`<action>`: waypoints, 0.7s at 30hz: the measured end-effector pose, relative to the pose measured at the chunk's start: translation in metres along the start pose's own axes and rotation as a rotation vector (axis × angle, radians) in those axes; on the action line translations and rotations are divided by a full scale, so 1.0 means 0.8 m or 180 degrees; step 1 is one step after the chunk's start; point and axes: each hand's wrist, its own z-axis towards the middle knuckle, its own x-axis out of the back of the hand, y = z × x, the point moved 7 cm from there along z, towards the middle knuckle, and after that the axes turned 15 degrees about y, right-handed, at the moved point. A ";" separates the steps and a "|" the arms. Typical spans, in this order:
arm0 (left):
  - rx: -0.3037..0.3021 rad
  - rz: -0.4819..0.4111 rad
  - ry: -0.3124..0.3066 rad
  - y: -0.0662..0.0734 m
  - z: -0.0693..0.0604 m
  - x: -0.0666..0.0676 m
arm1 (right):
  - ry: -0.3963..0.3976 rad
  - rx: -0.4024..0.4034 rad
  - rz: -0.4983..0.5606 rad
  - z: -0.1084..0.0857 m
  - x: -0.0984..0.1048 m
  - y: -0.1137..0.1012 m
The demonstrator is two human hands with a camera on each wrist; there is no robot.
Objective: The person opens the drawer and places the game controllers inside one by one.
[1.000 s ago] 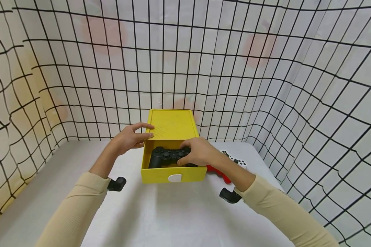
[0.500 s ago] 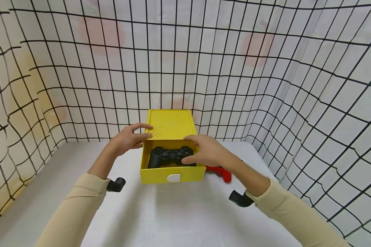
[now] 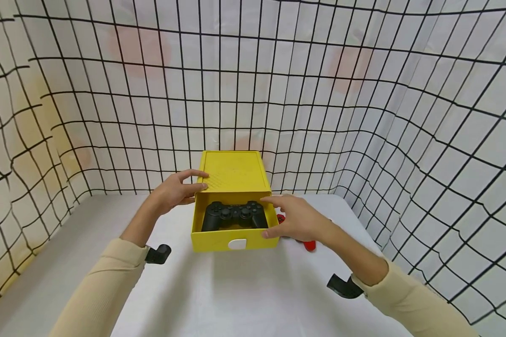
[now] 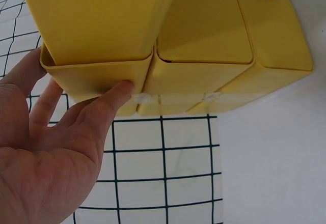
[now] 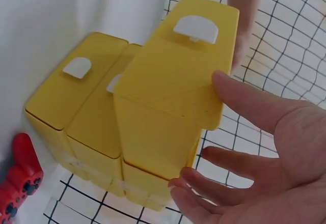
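Observation:
A yellow cabinet (image 3: 234,169) of stacked drawers stands on the white table, with its top drawer (image 3: 214,242) pulled out. Inside that drawer lies a black game controller (image 3: 235,213). My left hand (image 3: 173,191) holds the cabinet at its left top edge; in the left wrist view the thumb (image 4: 119,94) presses on the side wall. At the drawer's right side is my right hand (image 3: 300,219), fingers spread. Its thumb touches the edge of the drawer front (image 5: 163,76) in the right wrist view, while the other fingers lie by the side.
A red controller (image 3: 309,245) lies right of the cabinet, partly behind the right arm. Two lower drawers (image 5: 71,84) are shut, with white tabs (image 5: 78,67). A black wire grid (image 3: 253,103) stands along the back and sides.
My right hand has let go of the black controller and moved right, out of the drawer to its right side. The controller stays inside. My left hand keeps its place on the cabinet.

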 end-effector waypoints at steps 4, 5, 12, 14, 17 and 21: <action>-0.0032 0.0012 -0.0005 0.001 -0.001 0.001 | 0.0139 -0.0062 0.0047 -0.002 0.000 0.005; -0.0033 0.0010 -0.0004 0.001 -0.001 0.001 | 0.0173 -0.0075 0.0074 -0.002 -0.001 0.006; -0.0031 0.0052 0.0018 0.000 0.000 0.002 | 0.0250 -0.0226 0.0234 0.001 -0.004 0.015; -0.0017 0.0055 0.0020 0.000 0.001 0.002 | 0.0239 -0.0240 0.0278 0.003 -0.005 0.016; -0.0007 0.0054 0.0011 -0.001 0.001 0.001 | 0.0219 -0.0270 0.0342 0.006 -0.007 0.019; 0.0003 0.0066 0.0012 -0.001 0.000 0.001 | 0.0190 -0.0304 0.0418 0.009 -0.008 0.022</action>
